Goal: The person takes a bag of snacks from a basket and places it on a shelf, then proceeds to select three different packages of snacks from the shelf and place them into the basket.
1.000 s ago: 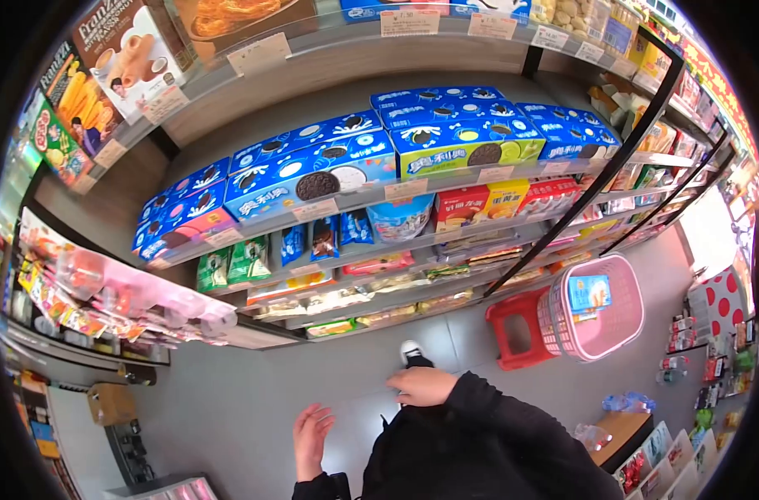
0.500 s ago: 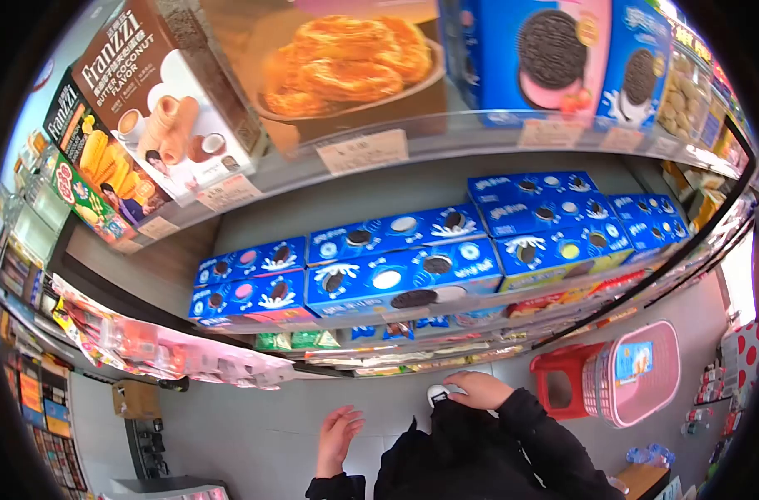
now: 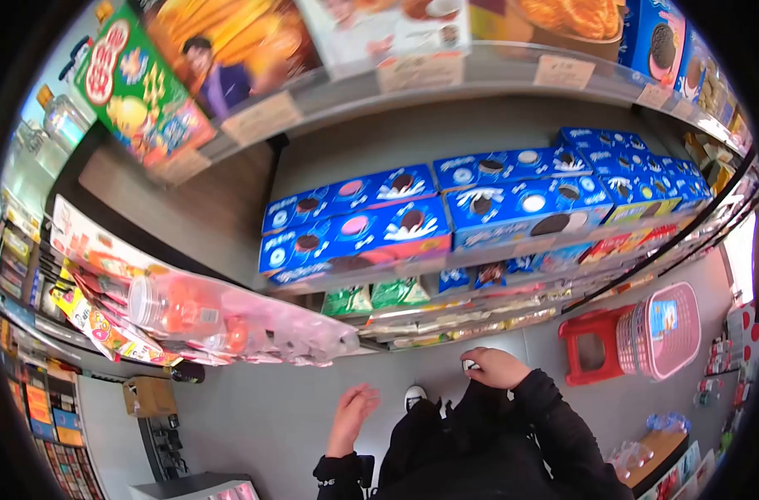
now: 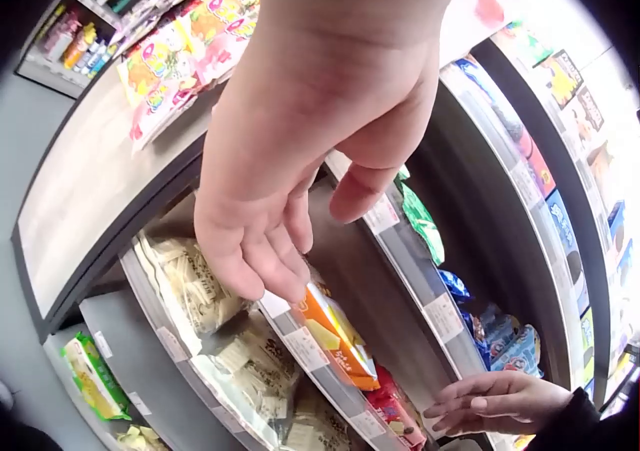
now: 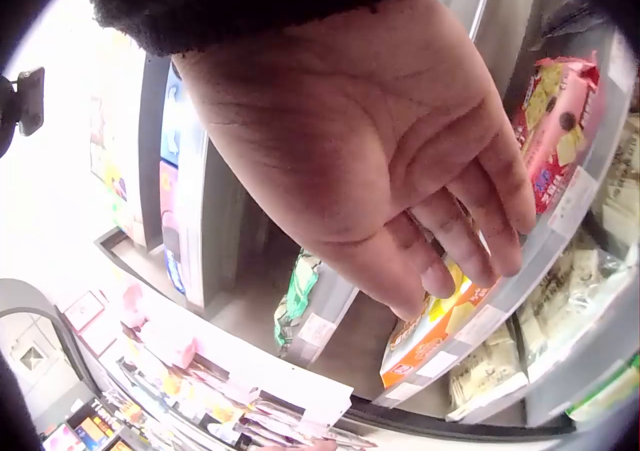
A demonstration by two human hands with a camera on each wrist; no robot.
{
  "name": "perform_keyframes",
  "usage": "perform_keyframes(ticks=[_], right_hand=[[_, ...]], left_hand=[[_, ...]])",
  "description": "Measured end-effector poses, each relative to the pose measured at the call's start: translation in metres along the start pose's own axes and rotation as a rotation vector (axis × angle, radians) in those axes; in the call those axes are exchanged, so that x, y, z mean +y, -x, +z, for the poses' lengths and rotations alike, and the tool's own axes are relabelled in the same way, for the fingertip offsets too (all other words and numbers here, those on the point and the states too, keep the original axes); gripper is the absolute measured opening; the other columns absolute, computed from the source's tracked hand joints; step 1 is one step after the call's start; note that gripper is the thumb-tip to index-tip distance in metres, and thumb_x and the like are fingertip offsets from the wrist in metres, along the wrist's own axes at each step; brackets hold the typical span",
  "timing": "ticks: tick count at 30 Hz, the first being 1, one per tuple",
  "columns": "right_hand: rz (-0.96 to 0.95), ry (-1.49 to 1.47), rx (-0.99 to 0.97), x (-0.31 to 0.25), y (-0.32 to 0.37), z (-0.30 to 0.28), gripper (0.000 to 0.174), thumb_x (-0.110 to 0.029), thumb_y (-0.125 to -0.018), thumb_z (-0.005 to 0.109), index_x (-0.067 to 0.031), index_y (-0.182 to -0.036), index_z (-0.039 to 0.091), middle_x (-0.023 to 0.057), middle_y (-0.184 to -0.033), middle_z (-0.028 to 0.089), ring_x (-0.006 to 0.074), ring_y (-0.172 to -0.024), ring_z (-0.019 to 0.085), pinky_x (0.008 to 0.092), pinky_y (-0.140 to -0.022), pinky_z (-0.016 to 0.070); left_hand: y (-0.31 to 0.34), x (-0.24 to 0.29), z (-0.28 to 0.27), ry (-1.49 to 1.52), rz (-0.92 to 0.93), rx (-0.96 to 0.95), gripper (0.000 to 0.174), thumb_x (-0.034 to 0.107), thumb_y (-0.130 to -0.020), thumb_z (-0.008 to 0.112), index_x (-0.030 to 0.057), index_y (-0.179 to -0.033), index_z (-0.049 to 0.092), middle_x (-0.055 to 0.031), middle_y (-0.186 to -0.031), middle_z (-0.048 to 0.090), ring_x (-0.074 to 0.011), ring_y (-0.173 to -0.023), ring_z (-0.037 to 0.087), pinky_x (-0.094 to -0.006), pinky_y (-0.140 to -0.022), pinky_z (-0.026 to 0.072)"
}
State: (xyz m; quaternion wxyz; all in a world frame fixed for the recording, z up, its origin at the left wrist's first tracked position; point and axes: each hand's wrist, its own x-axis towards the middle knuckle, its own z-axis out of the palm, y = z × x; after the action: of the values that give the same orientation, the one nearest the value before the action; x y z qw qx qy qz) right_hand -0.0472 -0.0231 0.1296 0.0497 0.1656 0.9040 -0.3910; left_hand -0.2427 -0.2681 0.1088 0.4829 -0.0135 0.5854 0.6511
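Observation:
My left hand (image 3: 352, 417) hangs low before the shelves with fingers loosely bent, holding nothing. Over the dark trousers, my right hand (image 3: 498, 368) also hangs relaxed and holds nothing; its palm and loosely bent fingers fill the right wrist view. Blue Oreo boxes (image 3: 358, 237) stand stacked in two layers on a shelf ahead of both hands. Below them lie green snack bags (image 3: 400, 292). In the left wrist view, an orange packet (image 4: 335, 336) on a low shelf appears just past the left fingertips, with a red packet (image 4: 395, 411) beside it.
A pink basket (image 3: 686, 358) with a blue packet in it sits at the right, beside a red stool (image 3: 575, 350). At left, a rack (image 3: 254, 321) of pink-packed sweets juts out. Snack boxes, including a green one (image 3: 137, 92), line the upper shelf. A cardboard box (image 3: 150, 396) rests on the floor.
The head view first tipped up toward the upper shelf, then turned left, so the Oreo boxes and basket now appear farther right. Both hands stay low and hold nothing throughout.

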Motion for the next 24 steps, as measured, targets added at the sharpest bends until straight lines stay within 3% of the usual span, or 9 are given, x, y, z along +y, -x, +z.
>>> perform_keyframes(ticks=[9, 18, 24], right_hand=[[0.107, -0.088, 0.096, -0.063, 0.011, 0.049, 0.032, -0.018, -0.074, 0.051, -0.0019, -0.101, 0.048, 0.0157, -0.094, 0.053, 0.0305, -0.087, 0.051, 0.0363, -0.076, 0.0404], [0.272, -0.158, 0.169, -0.050, 0.054, 0.072, 0.031, -0.018, -0.075, 0.051, -0.0022, -0.101, 0.049, 0.0152, -0.095, 0.053, 0.0306, -0.087, 0.051, 0.0363, -0.074, 0.0411], [0.368, -0.254, 0.224, -0.032, 0.091, 0.093, 0.030, -0.017, -0.075, 0.051, -0.0019, -0.100, 0.049, 0.0162, -0.094, 0.053, 0.0310, -0.087, 0.050, 0.0364, -0.074, 0.0412]], left_hand=[[-0.011, 0.010, -0.076, -0.189, -0.133, -0.100, 0.024, 0.010, -0.080, 0.043, -0.0007, -0.101, 0.046, -0.0130, -0.092, 0.054, -0.0189, -0.081, 0.055, -0.0267, -0.073, 0.0440], [-0.028, 0.010, -0.034, -0.336, -0.156, -0.246, 0.025, 0.011, -0.080, 0.044, -0.0006, -0.103, 0.046, -0.0144, -0.093, 0.054, -0.0212, -0.083, 0.054, -0.0296, -0.076, 0.0431], [-0.027, -0.017, 0.006, -0.480, -0.247, -0.292, 0.027, 0.013, -0.081, 0.044, -0.0006, -0.104, 0.045, -0.0132, -0.095, 0.053, -0.0207, -0.084, 0.054, -0.0287, -0.076, 0.0423]])
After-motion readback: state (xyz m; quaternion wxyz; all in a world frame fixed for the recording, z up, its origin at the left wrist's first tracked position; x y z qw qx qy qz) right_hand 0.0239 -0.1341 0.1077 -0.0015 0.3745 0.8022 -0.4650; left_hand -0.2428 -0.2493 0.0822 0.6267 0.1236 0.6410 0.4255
